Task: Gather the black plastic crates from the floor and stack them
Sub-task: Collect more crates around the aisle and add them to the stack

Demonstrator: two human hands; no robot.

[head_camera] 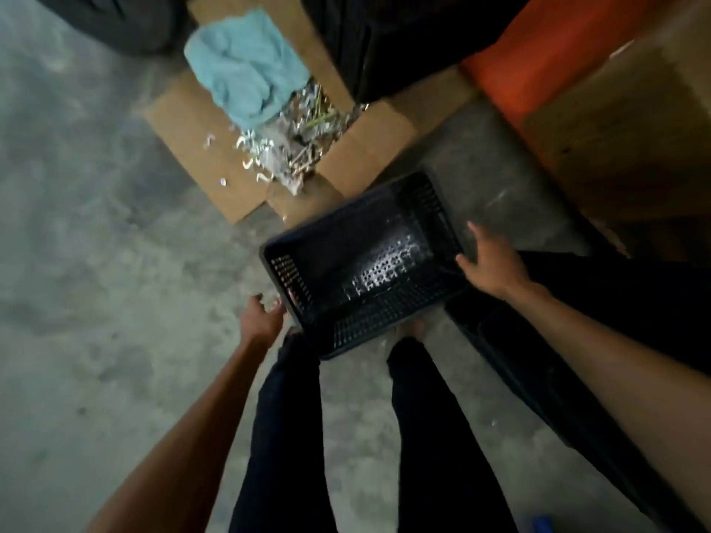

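A black perforated plastic crate (369, 332) hangs tilted in front of my legs, above the concrete floor, its open top facing me. My left hand (263, 315) grips its near-left corner, fingers curled at the rim. On the right end wall rests my right hand (488, 263), thumb over the rim and fingers spread along the outside. Another black crate (538, 371) lies low on the right, partly under my right forearm and hard to make out in the dark.
Flattened cardboard (200, 148) lies ahead with a heap of small metal scraps (292, 148) and a light blue cloth (246, 71) on it. An orange block (538, 59) and a brown box (623, 140) stand at the right. Dark objects fill the top.
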